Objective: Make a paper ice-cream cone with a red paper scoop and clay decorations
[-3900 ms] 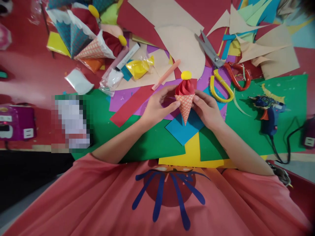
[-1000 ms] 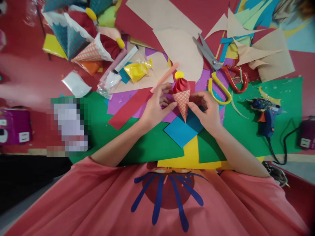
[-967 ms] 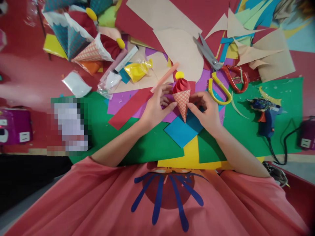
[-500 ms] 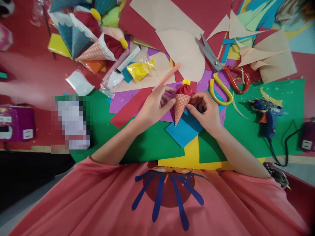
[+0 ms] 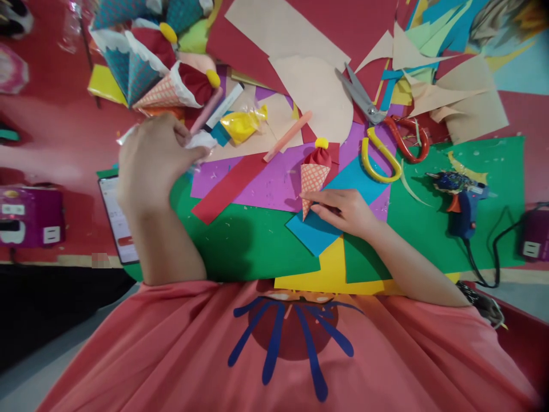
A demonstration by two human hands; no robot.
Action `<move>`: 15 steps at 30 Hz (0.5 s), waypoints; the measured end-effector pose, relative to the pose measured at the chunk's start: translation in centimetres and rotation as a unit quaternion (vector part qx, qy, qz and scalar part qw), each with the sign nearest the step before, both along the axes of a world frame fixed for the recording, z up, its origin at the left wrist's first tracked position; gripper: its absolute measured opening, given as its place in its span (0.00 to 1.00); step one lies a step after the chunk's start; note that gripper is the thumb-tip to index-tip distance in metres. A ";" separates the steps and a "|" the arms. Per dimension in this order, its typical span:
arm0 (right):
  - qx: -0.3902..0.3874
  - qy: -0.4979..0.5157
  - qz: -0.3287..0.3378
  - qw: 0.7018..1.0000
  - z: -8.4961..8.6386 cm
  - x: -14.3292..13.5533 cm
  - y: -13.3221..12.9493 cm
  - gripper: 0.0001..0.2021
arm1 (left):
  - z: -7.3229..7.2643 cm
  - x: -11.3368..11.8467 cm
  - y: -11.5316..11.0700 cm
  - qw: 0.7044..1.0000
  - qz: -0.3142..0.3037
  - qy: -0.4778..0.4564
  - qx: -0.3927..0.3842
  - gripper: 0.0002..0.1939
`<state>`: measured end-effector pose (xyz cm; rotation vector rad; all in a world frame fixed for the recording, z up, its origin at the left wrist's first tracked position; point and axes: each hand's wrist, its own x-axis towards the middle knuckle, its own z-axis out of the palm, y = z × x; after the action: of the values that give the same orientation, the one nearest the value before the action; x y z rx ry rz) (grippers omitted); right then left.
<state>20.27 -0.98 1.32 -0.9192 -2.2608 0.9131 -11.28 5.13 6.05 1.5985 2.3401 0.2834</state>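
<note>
Red table (image 5: 79, 149): right hand (image 5: 345, 212) pinches the small paper cone (image 5: 314, 176) near its tip, over blue paper (image 5: 316, 239), light grip best to avoid creasing; left hand (image 5: 148, 163) by white packet (image 5: 204, 139), can't tell whether it's holding anything.

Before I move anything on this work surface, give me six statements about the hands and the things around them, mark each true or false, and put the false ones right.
1. The right hand touches the small checked cone. True.
2. The left hand touches that cone too. False: it is well off to the cone's left.
3. A yellow ball tops the cone. True.
4. The scissors are fully closed. False: they stand partly open.
5. The glue gun lies on a blue sheet. False: it lies on a green sheet.
6. The yellow packet is wrapped in clear plastic. True.
</note>
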 end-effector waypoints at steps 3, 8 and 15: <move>0.030 -0.039 -0.022 0.999 -0.1 -0.1 0.2 0.15 | 0.1 -0.2 0.0 0.996 -0.052 -0.049 0.050 0.11; 0.042 -0.025 -0.147 0.988 -0.2 0.1 0.9 0.12 | -1.2 2.4 0.2 0.922 -0.102 -0.302 0.222 0.18; 0.016 0.047 -0.192 0.980 0.3 0.4 0.4 0.10 | -4.7 9.9 -2.1 0.812 -0.180 -0.552 0.058 0.18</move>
<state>20.63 -0.59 1.57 -1.2175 -1.9196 0.7268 -1.39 3.04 1.35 1.3035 1.1195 0.9632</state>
